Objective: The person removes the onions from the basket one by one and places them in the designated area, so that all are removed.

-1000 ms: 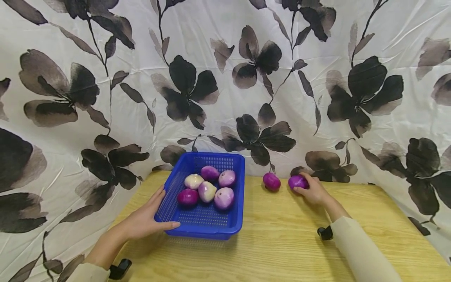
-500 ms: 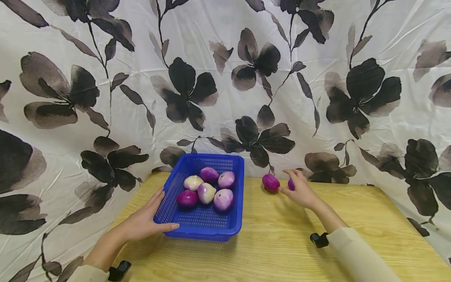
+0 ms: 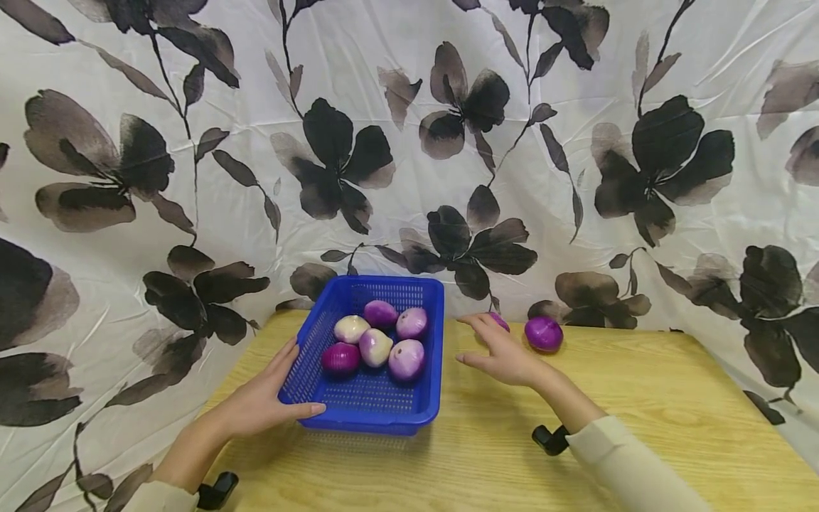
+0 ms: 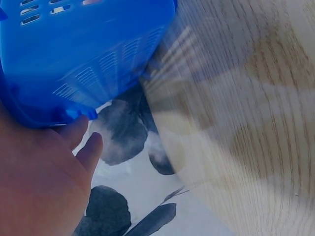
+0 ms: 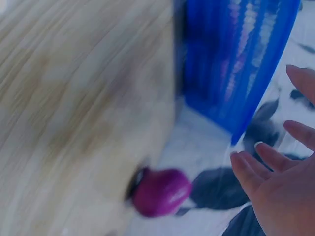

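Observation:
A blue perforated plastic basket (image 3: 437, 363) stands left of centre on the table and contains several purple and pale onions (image 3: 375, 348). My left hand (image 3: 259, 402) rests against its left side, fingers fairly straight along the wall and thumb at the near corner. In the left wrist view, fingertips (image 4: 91, 147) show beside the rim. My right hand (image 3: 508, 359) hovers right of the basket, fingers extended and spread, holding nothing. It partly hides one purple onion (image 3: 499, 322) behind it. Another purple onion (image 3: 544, 334) lies farther right. The right wrist view shows a purple onion (image 5: 162, 192) near the hand.
The wooden table (image 3: 493, 455) ends at the back against a white cloth (image 3: 384, 249) printed with dark flowers. A small black device (image 3: 217, 491) is worn on the left wrist, and another black device (image 3: 550, 439) on the right.
My right hand has left the far-right purple onion and moved left, past the other loose onion, towards the basket. That far-right onion now shows fully. The left hand stays by the basket.

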Tool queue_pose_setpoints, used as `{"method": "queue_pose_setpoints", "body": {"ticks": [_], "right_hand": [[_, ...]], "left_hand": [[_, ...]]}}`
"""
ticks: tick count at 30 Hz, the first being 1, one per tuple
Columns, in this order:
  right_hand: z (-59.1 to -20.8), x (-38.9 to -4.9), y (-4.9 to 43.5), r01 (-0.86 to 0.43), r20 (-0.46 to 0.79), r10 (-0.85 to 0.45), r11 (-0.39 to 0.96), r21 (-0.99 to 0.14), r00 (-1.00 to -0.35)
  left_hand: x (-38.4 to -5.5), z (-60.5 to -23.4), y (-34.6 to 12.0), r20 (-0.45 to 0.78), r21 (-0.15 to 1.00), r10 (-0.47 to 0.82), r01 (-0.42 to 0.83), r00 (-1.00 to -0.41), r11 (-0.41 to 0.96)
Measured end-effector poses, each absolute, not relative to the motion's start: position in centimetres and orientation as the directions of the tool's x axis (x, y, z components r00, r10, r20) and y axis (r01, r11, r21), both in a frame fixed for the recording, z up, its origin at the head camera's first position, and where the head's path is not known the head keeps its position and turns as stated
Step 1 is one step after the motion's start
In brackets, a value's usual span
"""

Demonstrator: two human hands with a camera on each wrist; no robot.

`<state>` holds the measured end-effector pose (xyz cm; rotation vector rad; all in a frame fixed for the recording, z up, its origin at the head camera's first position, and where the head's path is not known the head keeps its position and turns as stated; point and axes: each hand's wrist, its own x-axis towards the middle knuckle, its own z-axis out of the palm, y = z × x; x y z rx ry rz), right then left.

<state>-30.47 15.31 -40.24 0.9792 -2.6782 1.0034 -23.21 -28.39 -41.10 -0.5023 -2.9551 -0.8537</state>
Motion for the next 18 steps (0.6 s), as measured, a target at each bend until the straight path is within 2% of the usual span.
{"method": "queue_pose_setpoints", "body": {"ticks": [12, 18], "right_hand": [[-38.5, -29.7, 10.7, -0.684, 0.3, -0.644, 0.501, -0.531, -0.704], [-38.2, -30.2, 8.8, -0.72, 0.265, -0.689, 0.535, -0.442, -0.674]], "left_hand": [[-23.1, -41.2, -28.3, 0.122, 0.517, 0.304, 0.321, -0.945, 0.793], [-23.2, -41.0, -28.3, 0.116, 0.509, 0.299, 0.315, -0.947, 0.801]]}}
